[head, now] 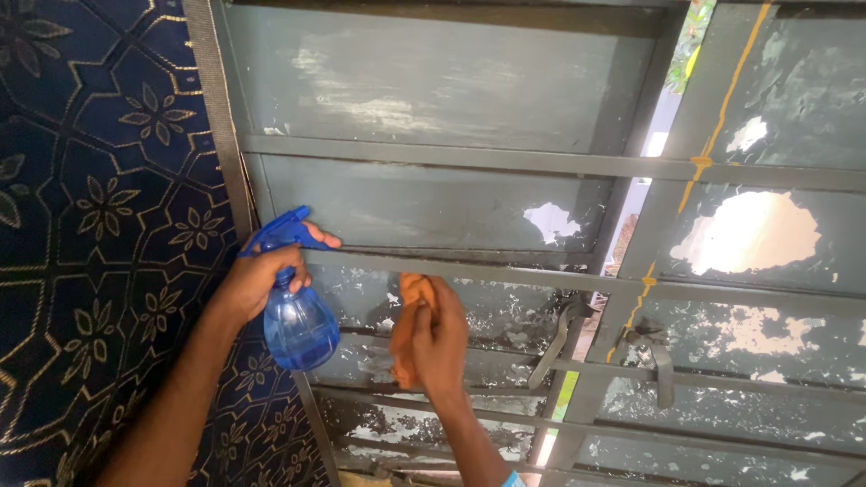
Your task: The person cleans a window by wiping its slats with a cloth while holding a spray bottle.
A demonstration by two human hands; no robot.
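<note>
Spraying and wiping a painted window pane

The left hand grips a blue spray bottle by the window frame, fingers closed around its neck, one on the trigger. The right hand presses an orange cloth flat against the glass, fingers closed on it. Hard rubbing might lift more flaking grey paint.
</note>
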